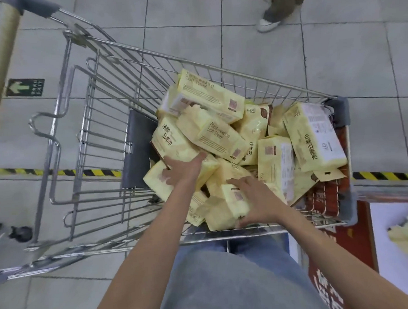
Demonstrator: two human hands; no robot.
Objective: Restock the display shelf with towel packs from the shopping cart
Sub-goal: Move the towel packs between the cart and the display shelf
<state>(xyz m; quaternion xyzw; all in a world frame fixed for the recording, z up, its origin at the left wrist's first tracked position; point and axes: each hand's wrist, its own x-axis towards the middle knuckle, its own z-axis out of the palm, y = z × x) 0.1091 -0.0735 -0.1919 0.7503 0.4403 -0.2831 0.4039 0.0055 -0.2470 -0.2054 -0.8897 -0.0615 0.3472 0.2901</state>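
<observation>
A silver wire shopping cart (147, 54) stands on a grey tiled floor (334, 55), the right half of its basket heaped with pale yellow rectangular plastic towel packs (276, 165) lying at many angles. The person's left hand (185, 172) rests with its fingers spread and fairly straight on a tilted pack (153, 183) at the heap's left edge, just beside the cart's dark grey seat flap (137, 152). The hand covers too much of that pack to tell which way its long axis runs. The right hand (256, 198) grips the nearest pack (226, 207), which lies against the cart's near rim. The fingers lie along its top and the thumb curls under its near end, and its long axis runs roughly away from the person. The topmost pack (209, 95) lies print side up, its long axis slanting from far left to near right. A second printed pack (217, 137) below it lies about parallel. At the basket's right end a leaning pack (314, 137) shows its label side, with its long axis running near to far. At the lower right, a white shelf (386, 275) with a red front bears more yellow packs (407, 239). A yellow-and-black striped tape (59, 172) crosses the floor, and another person's white shoe (268, 24) shows at the top.
</observation>
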